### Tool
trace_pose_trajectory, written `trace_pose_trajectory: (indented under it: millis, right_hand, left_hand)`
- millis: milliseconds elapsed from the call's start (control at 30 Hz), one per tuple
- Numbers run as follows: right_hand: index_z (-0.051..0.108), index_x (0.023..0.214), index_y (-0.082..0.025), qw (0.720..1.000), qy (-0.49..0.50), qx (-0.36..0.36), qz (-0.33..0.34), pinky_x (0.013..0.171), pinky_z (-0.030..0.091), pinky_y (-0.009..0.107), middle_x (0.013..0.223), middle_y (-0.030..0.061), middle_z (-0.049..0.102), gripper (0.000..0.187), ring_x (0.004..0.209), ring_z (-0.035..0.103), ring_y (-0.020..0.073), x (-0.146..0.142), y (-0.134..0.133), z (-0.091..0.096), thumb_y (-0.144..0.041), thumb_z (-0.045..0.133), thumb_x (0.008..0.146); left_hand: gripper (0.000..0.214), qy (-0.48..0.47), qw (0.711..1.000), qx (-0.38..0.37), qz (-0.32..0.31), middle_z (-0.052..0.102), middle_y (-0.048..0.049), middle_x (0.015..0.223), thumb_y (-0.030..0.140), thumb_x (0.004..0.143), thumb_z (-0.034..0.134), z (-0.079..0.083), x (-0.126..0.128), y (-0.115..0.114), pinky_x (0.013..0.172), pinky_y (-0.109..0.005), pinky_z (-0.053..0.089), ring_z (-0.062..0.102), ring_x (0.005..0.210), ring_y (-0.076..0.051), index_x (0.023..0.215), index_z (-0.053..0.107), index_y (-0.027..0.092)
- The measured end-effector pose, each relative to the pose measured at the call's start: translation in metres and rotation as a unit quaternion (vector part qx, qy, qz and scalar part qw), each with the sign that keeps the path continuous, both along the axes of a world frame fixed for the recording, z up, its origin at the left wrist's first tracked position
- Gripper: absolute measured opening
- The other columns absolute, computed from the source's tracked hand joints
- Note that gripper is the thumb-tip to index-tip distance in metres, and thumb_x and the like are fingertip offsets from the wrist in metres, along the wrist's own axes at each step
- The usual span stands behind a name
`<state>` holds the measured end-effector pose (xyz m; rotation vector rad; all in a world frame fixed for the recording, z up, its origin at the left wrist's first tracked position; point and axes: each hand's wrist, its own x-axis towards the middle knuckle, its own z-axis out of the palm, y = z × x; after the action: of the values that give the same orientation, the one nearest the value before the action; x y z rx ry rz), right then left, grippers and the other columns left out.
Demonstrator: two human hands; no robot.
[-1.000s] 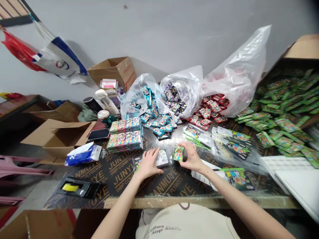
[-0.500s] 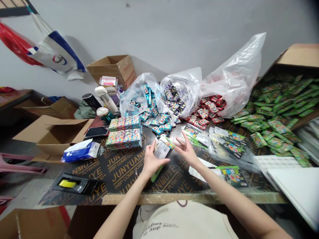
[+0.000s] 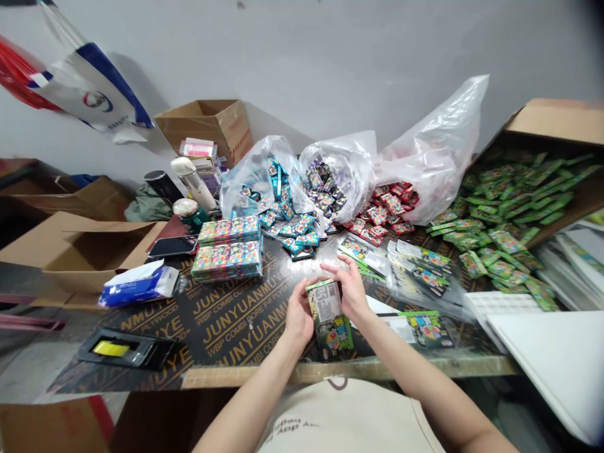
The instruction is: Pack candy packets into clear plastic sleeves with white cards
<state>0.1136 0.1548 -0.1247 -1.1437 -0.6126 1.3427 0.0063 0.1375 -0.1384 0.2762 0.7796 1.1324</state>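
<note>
Close to the table's front edge, my left hand (image 3: pixel 299 314) grips the left side of a black-and-green printed card box (image 3: pixel 336 335). A grey panel shows on its upper part and a colourful print on its lower part. My right hand (image 3: pixel 353 294) holds the right edge, with its forefinger stretched out above the top. Just beyond the hands lie small blue packets (image 3: pixel 302 233). To the right are similar flat printed cards (image 3: pixel 427 328), and more of them (image 3: pixel 361 250) lie farther back.
Clear bags spill purple packets (image 3: pixel 325 189) and red packets (image 3: pixel 387 207). A carton (image 3: pixel 557 123) of green packets stands right, near white trays (image 3: pixel 547 352). Leftward are wrapped packet stacks (image 3: pixel 227 258), a phone (image 3: pixel 172 246), tissues (image 3: pixel 139 286) and a tape holder (image 3: pixel 125 349).
Both hands have come nearer the table's front edge with the box. My right hand, apart from it before, now touches its side. The box's colourful lower part now shows.
</note>
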Motion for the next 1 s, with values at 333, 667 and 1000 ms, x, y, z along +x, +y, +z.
trace_pose_trajectory:
  millis: [333, 667, 1000]
  right_hand:
    - [0.052, 0.094, -0.022, 0.997, 0.013, -0.008, 0.073, 0.070, 0.048, 0.037, 0.090, 0.0035, 0.068, 0.034, 0.076, 0.064, 0.0219, 0.029, -0.001, -0.010, -0.018, 0.057, 0.060]
    - [0.068, 0.075, -0.018, 0.972, -0.189, 0.103, 0.092, 0.070, 0.045, 0.031, 0.073, 0.0029, 0.067, 0.019, 0.069, 0.059, 0.0169, 0.053, -0.004, -0.008, -0.034, 0.069, 0.064]
    - [0.062, 0.070, -0.017, 0.930, -0.284, 0.146, 0.180, 0.061, 0.044, 0.027, 0.065, 0.0004, 0.060, 0.020, 0.061, 0.054, 0.0135, 0.071, -0.006, 0.004, -0.037, 0.063, 0.070]
  left_hand:
    - [0.022, 0.222, 0.966, 0.129, 0.007, 0.067, -0.0026, 0.075, 0.023, 0.059, 0.067, 0.006, -0.009, 0.015, 0.065, -0.024, 0.045, 0.060, 0.068, -0.014, 0.080, 0.068, 0.016]
    - [0.023, 0.324, 0.924, 0.176, -0.100, 0.067, -0.0043, 0.063, 0.023, 0.051, 0.077, 0.020, -0.021, 0.035, 0.060, -0.026, 0.045, 0.058, 0.056, -0.014, 0.070, 0.070, 0.013]
    - [0.009, 0.523, 0.727, 0.430, -0.115, 0.062, -0.0026, 0.064, 0.022, 0.068, 0.062, 0.029, -0.012, 0.030, 0.056, -0.023, 0.041, 0.055, 0.061, -0.014, 0.062, 0.066, 0.017]
